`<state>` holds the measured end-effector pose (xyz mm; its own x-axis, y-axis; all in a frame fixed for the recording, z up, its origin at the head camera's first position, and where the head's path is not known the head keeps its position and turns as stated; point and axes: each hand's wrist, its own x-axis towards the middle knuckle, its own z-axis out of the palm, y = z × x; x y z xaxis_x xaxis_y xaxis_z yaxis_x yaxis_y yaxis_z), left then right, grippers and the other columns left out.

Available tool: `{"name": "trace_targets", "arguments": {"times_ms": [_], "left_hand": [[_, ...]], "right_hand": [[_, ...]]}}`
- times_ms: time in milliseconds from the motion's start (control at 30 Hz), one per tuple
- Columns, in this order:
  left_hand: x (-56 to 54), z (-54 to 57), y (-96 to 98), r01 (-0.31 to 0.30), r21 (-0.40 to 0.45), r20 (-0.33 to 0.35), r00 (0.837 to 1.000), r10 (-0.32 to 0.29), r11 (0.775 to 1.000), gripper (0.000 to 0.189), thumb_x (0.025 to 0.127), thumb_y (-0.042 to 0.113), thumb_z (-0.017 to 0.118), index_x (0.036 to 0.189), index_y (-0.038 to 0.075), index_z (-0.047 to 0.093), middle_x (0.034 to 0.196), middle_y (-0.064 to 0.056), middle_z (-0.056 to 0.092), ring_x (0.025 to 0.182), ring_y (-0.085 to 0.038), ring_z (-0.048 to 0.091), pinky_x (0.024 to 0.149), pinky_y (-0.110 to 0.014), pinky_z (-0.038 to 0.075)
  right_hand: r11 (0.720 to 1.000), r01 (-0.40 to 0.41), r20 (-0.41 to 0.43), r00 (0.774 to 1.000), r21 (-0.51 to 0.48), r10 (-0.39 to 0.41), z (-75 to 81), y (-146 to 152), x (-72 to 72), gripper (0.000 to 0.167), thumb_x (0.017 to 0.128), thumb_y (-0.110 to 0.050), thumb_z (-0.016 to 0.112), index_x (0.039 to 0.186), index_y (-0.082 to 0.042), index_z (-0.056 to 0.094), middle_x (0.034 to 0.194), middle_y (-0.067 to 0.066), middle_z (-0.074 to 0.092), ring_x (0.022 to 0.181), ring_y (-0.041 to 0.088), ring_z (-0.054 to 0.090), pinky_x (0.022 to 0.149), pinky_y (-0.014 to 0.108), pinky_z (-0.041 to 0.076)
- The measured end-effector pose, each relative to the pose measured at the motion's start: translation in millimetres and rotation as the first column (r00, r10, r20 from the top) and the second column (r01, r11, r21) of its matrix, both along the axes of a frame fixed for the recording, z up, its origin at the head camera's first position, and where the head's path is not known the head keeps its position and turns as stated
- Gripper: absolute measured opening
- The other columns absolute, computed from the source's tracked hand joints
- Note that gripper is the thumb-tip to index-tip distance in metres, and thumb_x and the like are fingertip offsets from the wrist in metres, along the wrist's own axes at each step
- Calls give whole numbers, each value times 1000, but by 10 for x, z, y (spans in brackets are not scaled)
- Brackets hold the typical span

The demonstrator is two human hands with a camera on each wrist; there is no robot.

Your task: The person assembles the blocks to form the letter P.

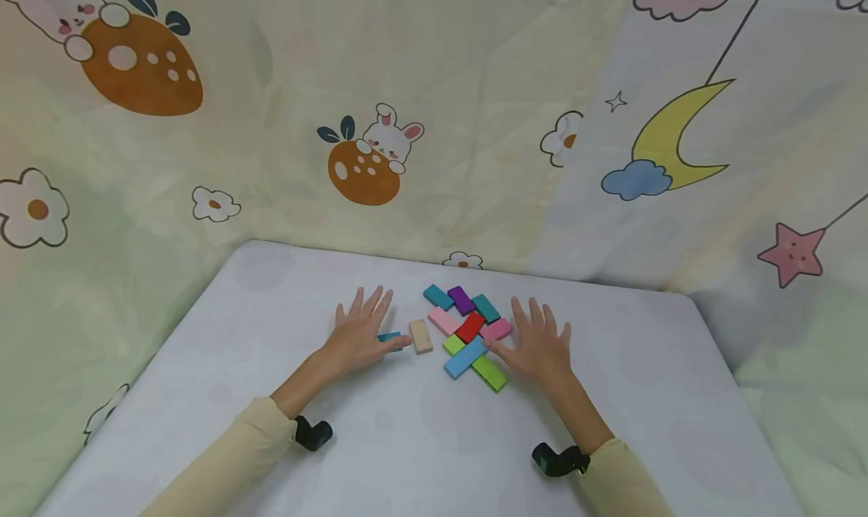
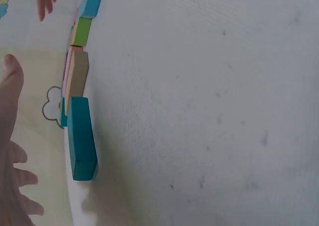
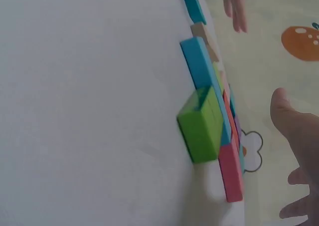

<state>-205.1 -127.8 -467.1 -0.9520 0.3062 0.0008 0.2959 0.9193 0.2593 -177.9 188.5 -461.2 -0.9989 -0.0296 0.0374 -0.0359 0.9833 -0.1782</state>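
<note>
Both hands hover with spread fingers over the table, holding nothing. My left hand (image 1: 357, 334) is at the left of a group of coloured blocks, its thumb overlapping a teal block (image 2: 82, 138) in the head view. Just right of that thumb lies a natural wood block (image 1: 421, 337). My right hand (image 1: 540, 346) is at the group's right side, thumb pointing towards a light blue block (image 1: 465, 358). A green block (image 1: 490, 374), a red block (image 1: 471, 326), a pink block (image 1: 444, 321) and a purple block (image 1: 461, 300) lie close together there.
The white table (image 1: 434, 442) has a rounded far edge against a printed cloth (image 1: 461, 87) with rabbits, flowers and a moon. Two teal blocks, one of them a far-left teal block (image 1: 438, 297), lie at the back of the group. A black wrist camera (image 1: 313, 433) sits on the left wrist.
</note>
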Motion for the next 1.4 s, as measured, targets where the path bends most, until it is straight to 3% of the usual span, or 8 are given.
{"name": "trace_targets", "arguments": {"times_ms": [133, 267, 367, 467, 733, 1133, 1300, 1400], "left_hand": [[-3, -13, 37, 55, 41, -20, 998, -54, 998, 102, 79, 76, 54, 153, 11, 27, 160, -9, 28, 149, -39, 18, 112, -72, 13], [9, -43, 76, 102, 20, -65, 993, -101, 995, 99, 77, 74, 59, 149, 10, 36, 156, -9, 38, 146, -35, 30, 113, -69, 17], [25, -72, 107, 136, 6, -99, 986, -135, 991, 95, 76, 72, 63, 145, 9, 44, 151, -9, 44, 140, -34, 39, 112, -68, 21], [34, -93, 141, 159, 24, -124, 980, -155, 987, 92, 75, 69, 67, 141, 8, 49, 147, -10, 49, 135, -33, 45, 111, -68, 24], [30, -156, 194, 186, 25, -125, 975, -182, 982, 86, 76, 66, 68, 141, 12, 50, 143, -7, 53, 133, -28, 47, 113, -65, 25], [9, -181, 242, 219, 37, -167, 963, -210, 975, 64, 77, 55, 75, 126, 15, 65, 130, -3, 63, 125, -26, 54, 113, -64, 25], [-15, -205, 256, 228, 10, -207, 953, -221, 974, 58, 76, 49, 78, 121, 14, 69, 122, -5, 66, 117, -28, 56, 110, -63, 31], [-20, -195, 263, 226, 7, -197, 955, -220, 974, 57, 76, 48, 78, 121, 14, 69, 120, -6, 67, 115, -29, 57, 109, -62, 32]], "right_hand": [[999, -51, -11, 999, 17, 51, -10, -166, 81, 93, 77, -65, 65, 149, -13, 37, 143, 21, 47, 129, 41, 46, 100, 63, 42], [994, -103, -43, 994, 49, 105, 27, -329, 192, 80, 76, -63, 69, 137, -13, 52, 127, 17, 59, 112, 34, 57, 90, 51, 52], [987, -146, -61, 987, 60, 150, 25, -441, 270, 72, 76, -61, 70, 128, -12, 58, 120, 14, 63, 108, 31, 58, 87, 46, 54], [982, -171, -59, 983, 74, 176, -32, -534, 329, 74, 76, -63, 69, 129, -11, 58, 122, 14, 61, 111, 30, 57, 88, 45, 54], [978, -163, -48, 984, 129, 171, -139, -644, 384, 81, 74, -66, 68, 131, -9, 58, 129, 18, 55, 114, 31, 55, 90, 43, 55], [985, -153, 1, 988, -81, 154, -146, -638, 303, 67, 76, -49, 77, 126, -9, 59, 132, 19, 48, 116, 31, 53, 85, 42, 58], [986, -128, 36, 991, -105, 132, -139, -620, 317, 67, 76, -48, 77, 129, -11, 59, 138, 22, 47, 126, 34, 49, 87, 45, 57], [987, -119, 44, 991, -110, 125, -135, -604, 323, 66, 76, -49, 77, 129, -13, 59, 139, 22, 47, 127, 35, 48, 88, 46, 56]]}}
